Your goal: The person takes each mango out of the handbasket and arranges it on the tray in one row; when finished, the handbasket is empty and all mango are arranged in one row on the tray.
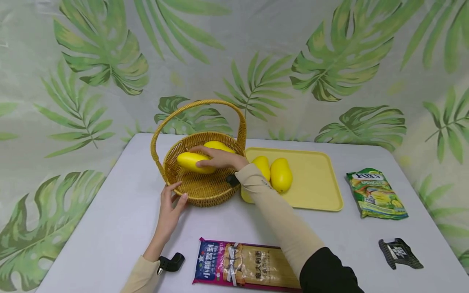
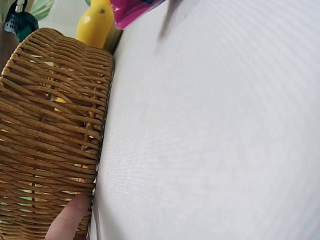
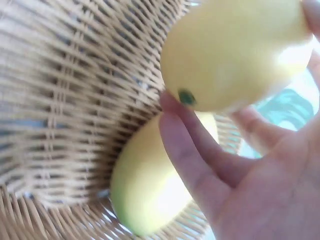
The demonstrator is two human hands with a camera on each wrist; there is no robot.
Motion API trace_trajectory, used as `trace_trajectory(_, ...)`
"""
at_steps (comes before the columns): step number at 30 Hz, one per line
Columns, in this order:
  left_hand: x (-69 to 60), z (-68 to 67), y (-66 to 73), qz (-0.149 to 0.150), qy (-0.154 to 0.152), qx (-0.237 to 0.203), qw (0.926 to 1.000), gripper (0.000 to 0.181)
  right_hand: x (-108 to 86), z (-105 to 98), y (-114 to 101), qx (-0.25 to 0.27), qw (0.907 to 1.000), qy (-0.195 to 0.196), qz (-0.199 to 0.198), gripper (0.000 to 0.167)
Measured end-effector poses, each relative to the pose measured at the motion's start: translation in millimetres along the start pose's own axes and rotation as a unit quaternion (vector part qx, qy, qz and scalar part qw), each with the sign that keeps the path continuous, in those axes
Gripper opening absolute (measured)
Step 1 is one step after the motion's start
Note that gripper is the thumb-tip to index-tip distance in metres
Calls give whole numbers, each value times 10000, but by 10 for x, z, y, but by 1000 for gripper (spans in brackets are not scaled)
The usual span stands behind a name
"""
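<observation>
A yellow mango [image 1: 196, 162] is held by my right hand [image 1: 216, 158] inside the round wicker basket [image 1: 205, 200]. In the right wrist view the thumb and fingers are around this mango [image 3: 235, 55], which has a dark green spot at its end. A second mango [image 3: 155, 180] lies in the basket below it; in the head view that mango [image 1: 220, 146] shows behind the hand. My left hand [image 1: 169, 209] grips the basket's near left rim, its thumb [image 2: 70, 217] against the outer weave. The basket's tall handle [image 1: 198, 103] stands upright.
Right of the basket lies a yellow tray [image 1: 315, 179] with mangoes [image 1: 281, 175] on it, partly hidden by my right sleeve. A pasta packet [image 1: 245, 262] lies in front, under the right forearm. Farther right are a green FOX'S candy bag [image 1: 376, 194] and a small black packet [image 1: 400, 253].
</observation>
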State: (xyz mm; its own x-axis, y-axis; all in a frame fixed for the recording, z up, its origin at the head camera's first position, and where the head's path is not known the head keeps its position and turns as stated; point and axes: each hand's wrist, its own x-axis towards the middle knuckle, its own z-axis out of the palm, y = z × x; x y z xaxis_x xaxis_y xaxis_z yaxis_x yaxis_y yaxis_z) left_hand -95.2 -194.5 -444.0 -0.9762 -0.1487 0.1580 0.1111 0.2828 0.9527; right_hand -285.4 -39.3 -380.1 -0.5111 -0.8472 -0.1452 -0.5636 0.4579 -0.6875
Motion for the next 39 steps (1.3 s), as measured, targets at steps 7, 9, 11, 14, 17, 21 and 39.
trace_trajectory(7,1,5,4,27,10,-56,10000,45,-142,-115,5,613,9972,23,-428,47)
trace_trajectory(9,0,8,3,29,8,-63,10000,45,-182,-132,17,760,9953,31,-604,44)
trace_trajectory(11,0,10,-1,19,12,-67,10000,45,-227,-148,29,899,9933,26,-727,42)
trace_trajectory(14,0,10,-3,2,16,-62,10000,45,-303,-173,46,1133,9903,98,-801,40)
trace_trajectory(17,1,9,-4,15,18,-56,10000,45,-396,-199,60,1403,9866,248,-789,39)
trace_trajectory(21,4,11,8,43,11,-55,10000,45,-530,-237,110,1803,9799,425,-737,39)
trace_trajectory(39,78,-3,-391,105,61,-28,9999,45,-1407,-431,498,2641,9608,805,243,49)
